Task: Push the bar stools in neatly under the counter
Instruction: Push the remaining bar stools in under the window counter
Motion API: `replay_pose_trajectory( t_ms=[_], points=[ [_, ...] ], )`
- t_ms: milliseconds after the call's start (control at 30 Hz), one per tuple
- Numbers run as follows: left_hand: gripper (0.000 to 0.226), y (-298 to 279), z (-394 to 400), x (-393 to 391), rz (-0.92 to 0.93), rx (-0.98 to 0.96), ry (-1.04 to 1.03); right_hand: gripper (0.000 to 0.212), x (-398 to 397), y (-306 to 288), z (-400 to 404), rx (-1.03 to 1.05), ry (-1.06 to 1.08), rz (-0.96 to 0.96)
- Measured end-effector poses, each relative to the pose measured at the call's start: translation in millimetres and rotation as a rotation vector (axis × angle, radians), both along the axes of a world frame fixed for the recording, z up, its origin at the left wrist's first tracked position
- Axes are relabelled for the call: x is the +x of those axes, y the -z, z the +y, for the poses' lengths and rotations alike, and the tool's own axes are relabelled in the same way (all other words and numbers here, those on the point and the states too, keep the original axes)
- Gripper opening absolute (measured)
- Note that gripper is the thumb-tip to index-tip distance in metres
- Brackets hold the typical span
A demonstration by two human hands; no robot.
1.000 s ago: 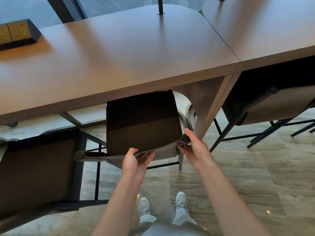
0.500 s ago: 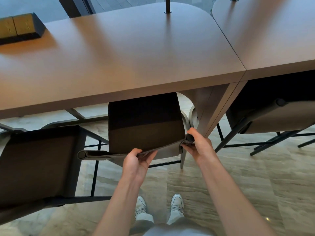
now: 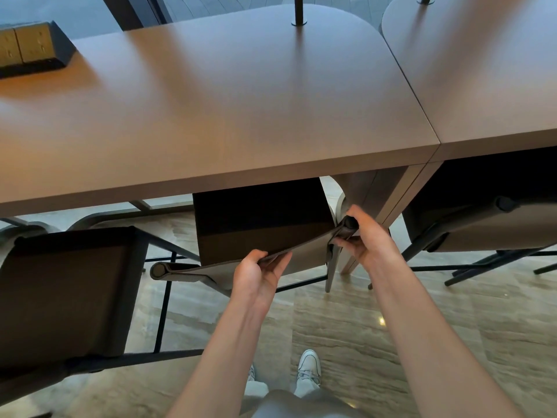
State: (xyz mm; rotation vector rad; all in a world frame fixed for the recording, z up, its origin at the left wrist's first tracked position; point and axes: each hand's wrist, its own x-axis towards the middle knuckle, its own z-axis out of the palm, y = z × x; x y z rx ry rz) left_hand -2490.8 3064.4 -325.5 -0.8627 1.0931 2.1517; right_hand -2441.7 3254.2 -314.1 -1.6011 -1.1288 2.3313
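Observation:
A dark bar stool with a grey sling backrest stands before me, its seat partly under the brown counter. My left hand grips the top edge of the backrest near its middle. My right hand holds the backrest's right end, fingers curled round the rolled corner. A second stool stands out from the counter at the left. A third stool sits tucked under the neighbouring counter at the right.
The counter's angled leg stands just right of the held stool. A dark socket box sits on the counter at far left, and a thin post rises at the back. My shoes stand on the marbled floor.
The stool has slid further under the counter, with less of its seat showing. Both hands have moved forward with the backrest and keep their hold.

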Motion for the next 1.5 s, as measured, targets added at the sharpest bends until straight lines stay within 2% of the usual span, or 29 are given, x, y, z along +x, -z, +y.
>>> replay_pose_trajectory(
  t_ms=[433, 567, 767, 867, 1033, 1167, 1233, 1333, 1500],
  points=[
    [0.017, 13, 5, 8, -0.003, -0.083, 0.181, 0.02, 10, 5, 10, -0.019, 0.014, -0.002],
    [0.02, 15, -10, 11, -0.041, -0.067, 0.16, 0.027, 16, 7, -9, -0.007, 0.044, 0.009],
    [0.052, 19, -45, 17, -0.035, -0.081, 0.093, 0.041, 14, 12, -54, -0.051, -0.082, 0.015],
    [0.056, 19, -63, 18, -0.019, -0.087, 0.054, 0.053, 5, 12, -80, -0.106, -0.122, 0.024],
    [0.057, 18, -93, 13, -0.02, -0.069, -0.002, 0.044, -11, 10, -113, -0.186, -0.121, 0.047],
    [0.049, 15, -113, -6, -0.013, -0.03, -0.051, 0.034, -25, 6, -130, -0.262, -0.039, 0.066],
    [0.039, 12, -119, -19, -0.031, -0.014, -0.017, 0.026, -32, 3, -133, -0.271, 0.042, 0.055],
    [0.021, 13, -120, -31, -0.027, -0.094, 0.069, 0.011, -40, 0, -138, -0.244, 0.095, 0.028],
    [0.011, 19, -141, -61, 0.034, -0.148, 0.144, 0.018, -49, -3, -158, -0.262, 0.106, 0.061]
  ],
)
